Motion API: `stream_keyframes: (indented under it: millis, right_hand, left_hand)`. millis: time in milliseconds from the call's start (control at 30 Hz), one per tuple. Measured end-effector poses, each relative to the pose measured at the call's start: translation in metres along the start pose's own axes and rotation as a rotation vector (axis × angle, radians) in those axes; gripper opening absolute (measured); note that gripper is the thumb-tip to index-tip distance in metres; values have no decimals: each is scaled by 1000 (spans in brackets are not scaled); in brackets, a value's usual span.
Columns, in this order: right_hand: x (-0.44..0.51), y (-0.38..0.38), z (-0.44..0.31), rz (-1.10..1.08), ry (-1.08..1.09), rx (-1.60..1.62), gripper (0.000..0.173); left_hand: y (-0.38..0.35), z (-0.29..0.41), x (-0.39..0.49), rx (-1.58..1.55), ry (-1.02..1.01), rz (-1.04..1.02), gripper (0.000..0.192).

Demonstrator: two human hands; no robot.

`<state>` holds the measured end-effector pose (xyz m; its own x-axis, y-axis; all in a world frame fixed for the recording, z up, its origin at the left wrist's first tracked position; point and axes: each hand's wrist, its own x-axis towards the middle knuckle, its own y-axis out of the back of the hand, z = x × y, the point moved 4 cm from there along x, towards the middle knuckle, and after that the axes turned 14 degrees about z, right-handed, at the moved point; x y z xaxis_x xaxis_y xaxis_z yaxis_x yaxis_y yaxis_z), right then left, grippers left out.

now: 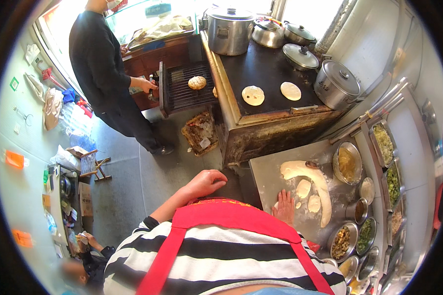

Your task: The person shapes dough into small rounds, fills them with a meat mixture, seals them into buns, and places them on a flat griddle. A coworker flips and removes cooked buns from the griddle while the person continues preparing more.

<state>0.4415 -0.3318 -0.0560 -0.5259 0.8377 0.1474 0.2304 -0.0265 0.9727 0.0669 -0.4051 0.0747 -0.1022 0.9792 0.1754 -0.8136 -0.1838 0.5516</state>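
My right hand (pixel 285 206) lies flat, fingers extended, on the near left part of a metal worktop (pixel 267 167). A pale bit of dough (pixel 275 205) shows at its left edge; how much lies under the palm is hidden. Beyond the fingers are two flattened dough pieces, one (pixel 303 188) farther off and one (pixel 313 203) to the right, with a small scrap (pixel 298 205) between. A long curved dough roll (pixel 323 190) arches around them, a dark oval object (pixel 312 165) on its top. My left hand (pixel 206 182) hangs in front of the red apron (pixel 229 217), fingers curled, palm hidden.
Two flatbreads (pixel 253 95) (pixel 290 91) lie on a black griddle (pixel 240 72) with several pots. Left of it, a person (pixel 99 62) holds a pulled-out rack drawer (pixel 173 92) with one bread (pixel 197 83). Bowls of filling (pixel 341 239) line the worktop's right. Another person (pixel 92 258) is lower left.
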Motion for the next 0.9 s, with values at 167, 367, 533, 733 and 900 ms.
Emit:
stream_keyframes:
  millis: [167, 367, 533, 733, 900]
  right_hand:
    - [1, -1, 2, -15, 2, -31, 77]
    - [-1, -3, 4, 13, -12, -19, 77]
    - [-1, -2, 3, 28, -25, 13, 77]
    - [-2, -1, 1, 29, -10, -30, 76]
    - [-2, -5, 4, 14, -19, -23, 76]
  left_hand:
    - [-4, 1, 4, -7, -7, -20, 18]
    - [-8, 6, 10, 19, -26, -65, 19]
    - [-9, 10, 12, 9, -24, -78, 21]
    - [-10, 11, 11, 29, -59, -79, 21]
    - [-12, 10, 6, 13, -59, -88, 21]
